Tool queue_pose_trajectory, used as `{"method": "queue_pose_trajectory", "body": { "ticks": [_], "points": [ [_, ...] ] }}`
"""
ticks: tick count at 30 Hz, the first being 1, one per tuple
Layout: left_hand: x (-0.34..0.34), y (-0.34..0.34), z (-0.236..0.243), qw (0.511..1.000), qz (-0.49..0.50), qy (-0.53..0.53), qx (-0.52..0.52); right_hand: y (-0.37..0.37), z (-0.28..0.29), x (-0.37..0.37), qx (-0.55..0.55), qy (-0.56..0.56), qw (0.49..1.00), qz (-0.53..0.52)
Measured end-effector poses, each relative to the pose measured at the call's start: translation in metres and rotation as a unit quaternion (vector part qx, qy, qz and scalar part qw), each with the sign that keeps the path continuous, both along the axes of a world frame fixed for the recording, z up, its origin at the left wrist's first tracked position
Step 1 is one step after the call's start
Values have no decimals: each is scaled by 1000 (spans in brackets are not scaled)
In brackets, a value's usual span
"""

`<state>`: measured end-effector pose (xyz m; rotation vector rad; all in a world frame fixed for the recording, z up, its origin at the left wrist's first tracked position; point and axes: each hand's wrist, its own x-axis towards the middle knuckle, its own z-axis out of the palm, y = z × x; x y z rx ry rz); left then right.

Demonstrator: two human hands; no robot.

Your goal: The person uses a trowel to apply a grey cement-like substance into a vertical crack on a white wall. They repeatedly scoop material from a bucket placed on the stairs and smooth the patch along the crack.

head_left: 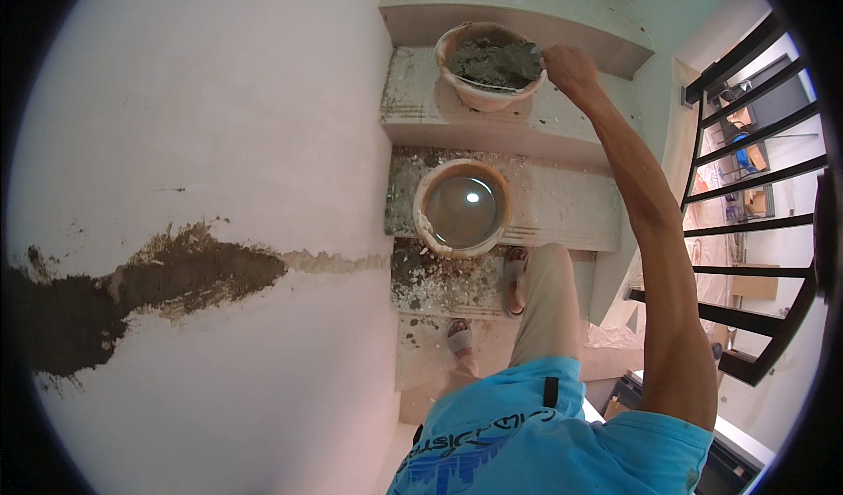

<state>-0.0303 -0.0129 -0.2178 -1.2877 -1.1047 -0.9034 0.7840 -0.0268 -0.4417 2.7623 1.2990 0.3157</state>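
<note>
Reaching to the upper centre of the frame, my right hand [571, 70] is curled closed; what it grips I cannot tell. Immediately left sits the round, off-white plastic bucket [488, 101] holding grey mortar [489, 61]. Left hand: out of view.

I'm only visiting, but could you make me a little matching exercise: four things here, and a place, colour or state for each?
Things:
1. Right hand
2. Upper bucket
3. Lower bucket
4. Railing

Descriptions:
A. holds brownish liquid
B. black, with several bars
C. at the upper bucket's right edge
D. holds rough grey paste

Right pairs: 1-C, 2-D, 3-A, 4-B.
</note>
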Motion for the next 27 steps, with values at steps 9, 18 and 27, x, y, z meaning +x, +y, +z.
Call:
{"method": "queue_pose_trajectory", "body": {
  "ticks": [9,18,27],
  "points": [
    [2,1,-1,1000,29,-10,5,42,-28,32,-13,-37,999,0],
    [6,6,-3,997,-66,-33,9,39,-22,57,-54,-36,996,63],
    [1,3,-2,998,50,-15,18,60,-26,41,-49,25,995,87]
  ]
}}
